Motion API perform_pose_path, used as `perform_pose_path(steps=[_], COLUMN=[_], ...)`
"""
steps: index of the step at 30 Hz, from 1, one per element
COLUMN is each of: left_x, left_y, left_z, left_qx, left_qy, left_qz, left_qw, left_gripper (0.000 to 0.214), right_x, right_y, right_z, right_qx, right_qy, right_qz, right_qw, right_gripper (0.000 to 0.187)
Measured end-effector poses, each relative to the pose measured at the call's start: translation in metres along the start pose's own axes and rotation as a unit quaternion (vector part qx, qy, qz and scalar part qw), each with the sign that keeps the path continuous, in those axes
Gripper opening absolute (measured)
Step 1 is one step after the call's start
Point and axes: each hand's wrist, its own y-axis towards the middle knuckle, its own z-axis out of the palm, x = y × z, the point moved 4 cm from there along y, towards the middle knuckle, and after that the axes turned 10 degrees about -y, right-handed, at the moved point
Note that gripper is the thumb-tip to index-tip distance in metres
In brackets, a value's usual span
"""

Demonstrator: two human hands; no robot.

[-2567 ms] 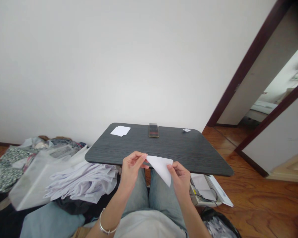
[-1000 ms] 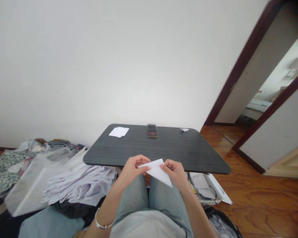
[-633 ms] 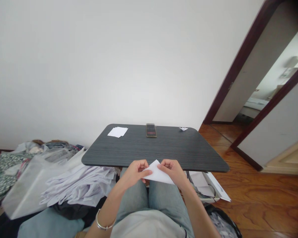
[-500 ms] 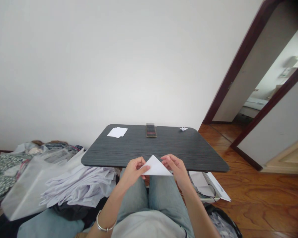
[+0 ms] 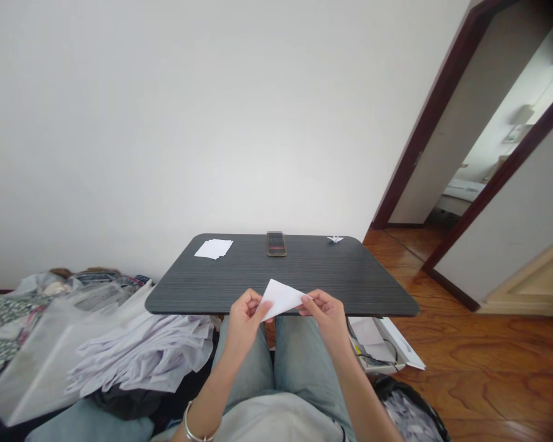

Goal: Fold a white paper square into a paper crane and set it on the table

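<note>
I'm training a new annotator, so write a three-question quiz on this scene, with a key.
1. Multiple choice: As seen in the picture, where on the dark table does the phone lie?
A) Left of the white sheets
B) Between the white sheets and the small paper figure
C) Right of the small paper figure

2. True or false: The bracelet is on the person's right wrist.

3. Short answer: How many hands hold the folded paper?

Key:
1. B
2. False; it is on the left wrist.
3. Two: the left hand and the right hand.
</note>
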Motion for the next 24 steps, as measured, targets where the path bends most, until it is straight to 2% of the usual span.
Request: perform_pose_path(steps=[4,7,11,16,20,24], left_x=[0.001,0.003,0.007,0.014,0.016,0.009], left_y=[0.0,-0.001,-0.002,-0.003,-0.004,-0.008], left_z=[0.003,0.006,0.011,0.013,0.014,0.016], left_qx=[0.006,0.035,0.076,0.07,0.057,0.036], left_qy=[-0.033,-0.028,-0.002,-0.001,0.005,0.026], left_qz=[-0.019,-0.056,-0.09,-0.089,-0.069,-0.044], left_qw=[0.999,0.997,0.993,0.994,0.996,0.998], left_gripper=[0.041,0.058,0.062,0.059,0.056,0.053], right_x=[0.0,0.0,0.004,0.009,0.01,0.008], right_y=[0.001,0.001,-0.001,-0.001,-0.001,-0.001], right_z=[-0.002,-0.002,0.002,0.005,0.004,0.004], right_qx=[-0.006,0.001,0.032,0.057,0.038,0.027], right_qy=[0.014,0.012,-0.001,-0.013,0.004,0.04], right_qz=[0.02,0.023,0.026,0.023,0.022,0.051], right_qw=[1.0,1.0,0.999,0.998,0.999,0.997], right_gripper=[0.029,0.029,0.031,0.031,0.033,0.031])
